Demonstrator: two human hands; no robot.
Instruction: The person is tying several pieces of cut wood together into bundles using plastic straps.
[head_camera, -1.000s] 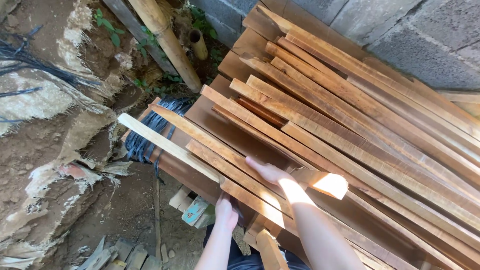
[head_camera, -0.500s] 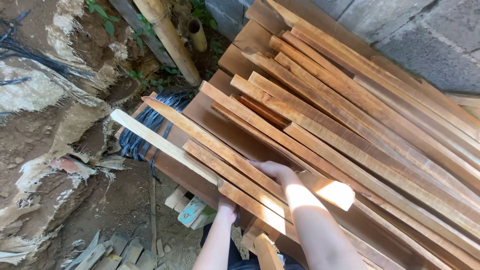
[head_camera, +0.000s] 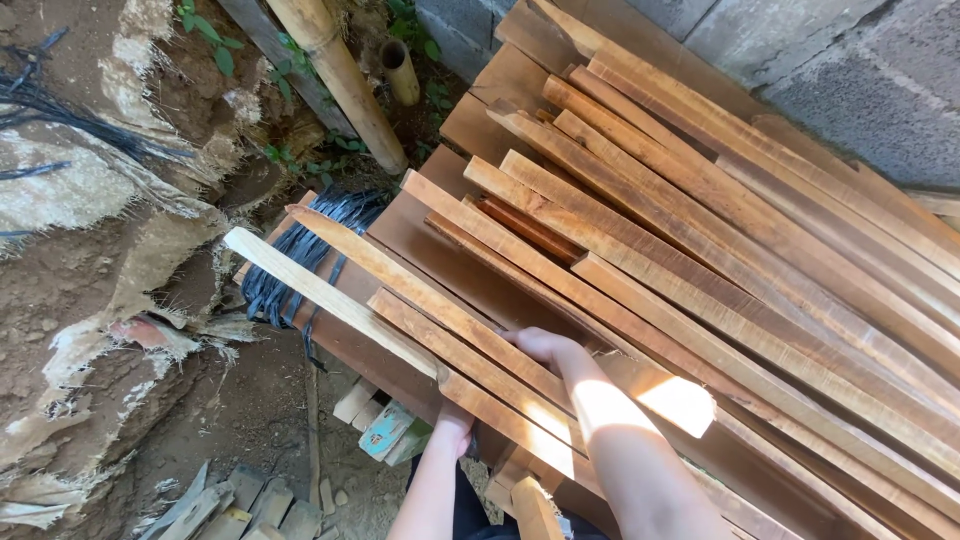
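Right hand (head_camera: 548, 349) fingers curl down over the top of the brown slats (head_camera: 470, 320), gripping them, forearm stretched in from the bottom edge with a sun patch on it. Left hand (head_camera: 453, 420) is tucked under those same slats, fingers hidden, so can't tell how they sit. The slats lie on the near-left end of the big plank pile (head_camera: 720, 220), with 1 pale slat (head_camera: 320, 290) just left of them, poking out over black strapping (head_camera: 300, 250).

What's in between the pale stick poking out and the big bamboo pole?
In the head view, a bundle of black straps lies between the pale stick and the bamboo pole, with some dirt and small green plants nearer the pole.
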